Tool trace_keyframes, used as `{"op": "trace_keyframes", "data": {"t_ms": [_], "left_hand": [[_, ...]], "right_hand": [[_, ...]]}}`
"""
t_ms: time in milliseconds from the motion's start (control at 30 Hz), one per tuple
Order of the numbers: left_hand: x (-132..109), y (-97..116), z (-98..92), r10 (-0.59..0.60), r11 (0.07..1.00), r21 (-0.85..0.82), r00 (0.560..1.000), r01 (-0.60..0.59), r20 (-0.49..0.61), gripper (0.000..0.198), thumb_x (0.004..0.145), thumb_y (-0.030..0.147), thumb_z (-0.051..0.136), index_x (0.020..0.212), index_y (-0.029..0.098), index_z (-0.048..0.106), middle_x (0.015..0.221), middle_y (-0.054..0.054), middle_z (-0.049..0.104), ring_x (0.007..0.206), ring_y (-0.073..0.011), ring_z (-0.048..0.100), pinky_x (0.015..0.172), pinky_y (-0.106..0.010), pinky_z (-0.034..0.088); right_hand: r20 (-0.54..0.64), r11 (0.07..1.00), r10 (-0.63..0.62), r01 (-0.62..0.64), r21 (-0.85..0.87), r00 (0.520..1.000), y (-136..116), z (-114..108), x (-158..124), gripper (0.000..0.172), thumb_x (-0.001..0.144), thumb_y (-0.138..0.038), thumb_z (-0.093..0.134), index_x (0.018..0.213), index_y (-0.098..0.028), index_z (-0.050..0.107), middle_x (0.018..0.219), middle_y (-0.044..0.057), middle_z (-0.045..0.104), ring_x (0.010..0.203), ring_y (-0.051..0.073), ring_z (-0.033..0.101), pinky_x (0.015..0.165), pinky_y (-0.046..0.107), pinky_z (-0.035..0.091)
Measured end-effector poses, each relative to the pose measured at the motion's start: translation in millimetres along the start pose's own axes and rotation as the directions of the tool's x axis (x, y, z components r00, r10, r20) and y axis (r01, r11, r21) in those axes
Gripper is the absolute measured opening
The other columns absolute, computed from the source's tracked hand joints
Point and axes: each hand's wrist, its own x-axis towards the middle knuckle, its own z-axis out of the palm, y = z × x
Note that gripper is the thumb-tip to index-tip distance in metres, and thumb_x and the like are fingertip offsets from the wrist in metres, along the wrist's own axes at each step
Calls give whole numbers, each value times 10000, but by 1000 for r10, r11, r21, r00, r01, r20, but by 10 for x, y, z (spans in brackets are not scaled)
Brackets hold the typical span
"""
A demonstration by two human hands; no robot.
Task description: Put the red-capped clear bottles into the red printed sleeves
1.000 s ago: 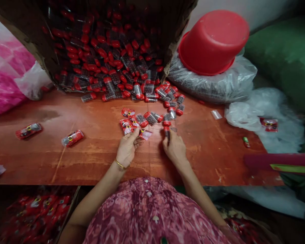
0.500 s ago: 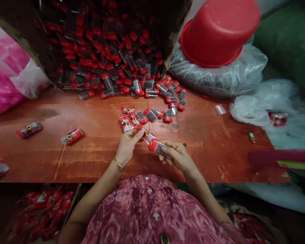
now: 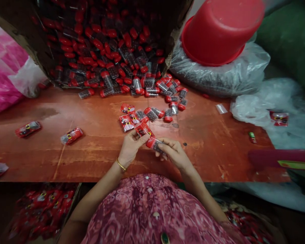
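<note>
**Vial and sleeve meet above the tabletop**

A second ago we saw both hands down at the loose pile. The left hand [image 3: 130,148] was taking a red printed sleeve [image 3: 143,129], and the right hand [image 3: 175,154] was lifting a vial [image 3: 154,144] off the wood. Half a second ago the two pieces were raised and near each other. Now they have closed in: the vial's red cap touches the sleeve's lower end, just above the near part of the tabletop [image 3: 91,152]. We cannot tell whether the cap is already inside the sleeve. The left hand pinches the sleeve between thumb and fingertips. The right hand is curled round the clear body of the vial. A gold bangle [image 3: 121,165] sits on the left wrist.

The tabletop is worn reddish-brown board with pale scuffs. Just beyond the hands lie a few spare sleeves [image 3: 127,122] and a cluster of loose vials [image 3: 165,113]. Behind them a cardboard box [image 3: 22,37] lies tipped on its side, with red-capped vials spilling from its mouth onto the wood. Two sleeved vials [image 3: 71,136] lie well apart to the left, and a pink plastic bag [image 3: 2,84] fills the far left corner. To the right an upturned red bucket [image 3: 221,30] rests on a clear bag of dark contents [image 3: 218,79], with crumpled white plastic [image 3: 256,108] beside it. Below the tabletop's left edge, an open box [image 3: 40,210] holds more red packs.
</note>
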Motion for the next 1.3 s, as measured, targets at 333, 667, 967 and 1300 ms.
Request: {"op": "trace_keyframes", "data": {"t_ms": [333,667,967,1300], "left_hand": [[-61,-68,43,68,998,4,994,-68,-81,289,560,296,794,776,150,670,758,1,692,670,-89,603,667,-202,461],[-34,-9,39,22,999,-42,999,-24,-45,286,532,284,806,715,139,640,669,15,661,587,-79,560,590,-197,432],[-2,12,46,-6,998,-61,1000,5,-18,299,539,329,798,710,134,650,663,8,655,543,-76,533,525,-198,410],[-26,44,10,-50,996,-77,999,51,10,294,572,344,773,694,118,631,583,9,606,462,-72,492,443,-208,392]], "right_hand": [[-152,988,-149,153,14,977,70,188,128,312,745,-456,597,892,-185,554,594,-47,574,373,41,395,369,175,390],[-73,985,-169,168,-28,983,35,222,232,303,766,-474,583,862,-206,479,599,-61,541,379,48,404,339,177,407],[-177,966,-255,259,2,951,84,352,296,321,740,-484,615,826,-219,456,594,-83,485,393,49,415,383,192,438],[-71,978,-204,206,15,976,168,315,287,361,724,-536,610,826,-215,479,584,-47,583,430,95,531,474,235,436]]}}
